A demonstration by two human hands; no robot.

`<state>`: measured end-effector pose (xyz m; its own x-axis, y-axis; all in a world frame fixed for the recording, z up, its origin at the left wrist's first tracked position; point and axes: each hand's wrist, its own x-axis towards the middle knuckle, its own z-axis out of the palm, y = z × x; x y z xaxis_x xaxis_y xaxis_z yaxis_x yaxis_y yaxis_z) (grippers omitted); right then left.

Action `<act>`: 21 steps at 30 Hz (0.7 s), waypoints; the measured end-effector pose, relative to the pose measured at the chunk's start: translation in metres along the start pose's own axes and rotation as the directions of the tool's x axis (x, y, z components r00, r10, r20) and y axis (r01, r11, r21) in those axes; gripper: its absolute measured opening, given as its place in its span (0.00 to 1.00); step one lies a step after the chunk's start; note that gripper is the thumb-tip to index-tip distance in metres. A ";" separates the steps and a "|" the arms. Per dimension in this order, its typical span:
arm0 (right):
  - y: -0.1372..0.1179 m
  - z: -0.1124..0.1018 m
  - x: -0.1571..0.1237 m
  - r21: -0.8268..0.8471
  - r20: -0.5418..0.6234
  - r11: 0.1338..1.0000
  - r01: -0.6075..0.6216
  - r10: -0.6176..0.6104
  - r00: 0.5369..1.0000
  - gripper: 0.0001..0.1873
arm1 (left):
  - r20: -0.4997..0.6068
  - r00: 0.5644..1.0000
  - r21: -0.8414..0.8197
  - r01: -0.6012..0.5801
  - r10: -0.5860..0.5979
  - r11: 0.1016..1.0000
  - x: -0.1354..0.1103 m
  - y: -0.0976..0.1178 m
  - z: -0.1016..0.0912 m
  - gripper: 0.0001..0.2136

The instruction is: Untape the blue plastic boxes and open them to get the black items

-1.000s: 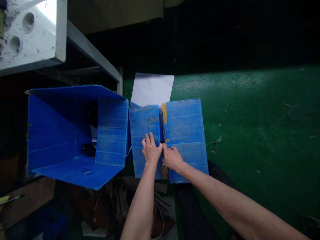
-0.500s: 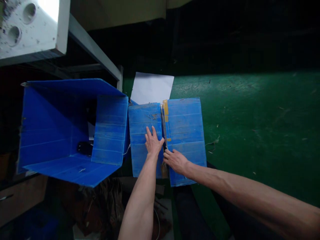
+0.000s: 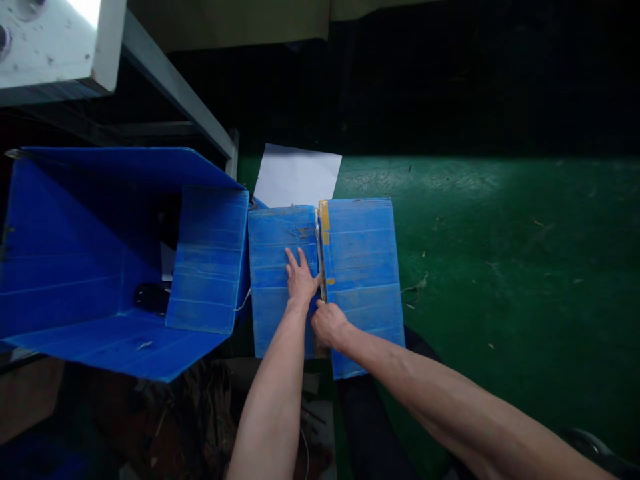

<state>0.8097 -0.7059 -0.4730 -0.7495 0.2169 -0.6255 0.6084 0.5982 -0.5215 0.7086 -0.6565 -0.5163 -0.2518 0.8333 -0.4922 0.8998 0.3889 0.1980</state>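
Left hand (image 3: 301, 279) flat, fingers spread and extended, palm down on left flap (image 3: 281, 267) of closed blue corrugated box (image 3: 325, 280), beside centre seam. Right hand (image 3: 329, 323) curled closed at near end of same seam, knuckles up, touching both flaps; whether anything is pinched inside cannot be told. Box lies on green floor (image 3: 500, 267), directly ahead, both top flaps folded shut and meeting at seam (image 3: 320, 257); right flap (image 3: 363, 273) carries strip of yellowish tape (image 3: 325, 223) along seam at far end. Larger open blue box (image 3: 125, 253) just left, tipped on its side, mouth toward camera, one flap touching closed box; dark object (image 3: 150, 297) inside, identity unclear. White sheet (image 3: 297, 177) flat on floor just beyond closed box, partly tucked behind it. Grey metal frame (image 3: 175, 93) and white block (image 3: 50, 47) upper left. Small debris scattered on floor, right of box.
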 end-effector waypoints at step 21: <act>-0.020 0.006 -0.041 -0.042 -0.068 0.999 0.000 -0.003 0.998 0.21 | 0.047 0.998 -0.071 -0.038 0.042 0.997 -0.014 -0.013 -0.033 0.53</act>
<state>0.8302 -0.7312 -0.4402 -0.7671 0.2670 -0.5833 0.5969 0.6303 -0.4965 0.6892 -0.6605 -0.4839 -0.1971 0.8293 -0.5229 0.8811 0.3837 0.2763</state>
